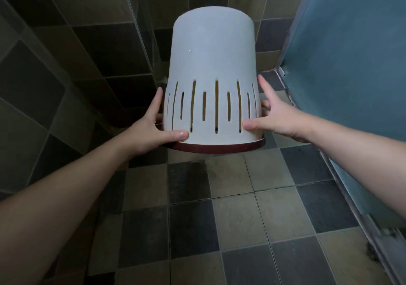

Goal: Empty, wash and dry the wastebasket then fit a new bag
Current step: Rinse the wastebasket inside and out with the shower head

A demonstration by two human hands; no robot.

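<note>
White wastebasket point(211, 65) upside down between left hand point(153, 129) and right hand point(276, 115), both gripping near rim.

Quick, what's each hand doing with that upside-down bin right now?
Left hand: holds the wastebasket near its rim, thumb across the front.
Right hand: holds the opposite side, thumb in front.

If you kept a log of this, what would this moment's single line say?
wastebasket upside down, held above tiled floor | left hand and right hand hold its sides near dark red rim | no bag visible
</note>
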